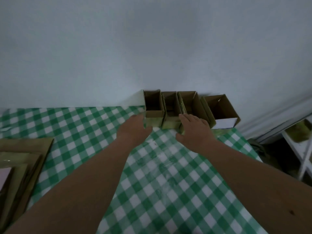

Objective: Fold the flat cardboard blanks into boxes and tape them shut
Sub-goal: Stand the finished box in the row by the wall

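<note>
Here four boxes [170,110] stand in a row by the wall on the tabletop [104,132]; left hand [135,129] and right hand [192,130] rest loosely against their near faces, gripping nothing.

Four open boxes [189,108] sit in a row centre-right of frame, on the table [84,125], backs vs the wall [152,48]. Flat blanks [22,159] stacked lower left. Left hand [135,130] & right hand [194,130] just below the row, touching its front. Shelf [300,149] far right, off the table.
</note>
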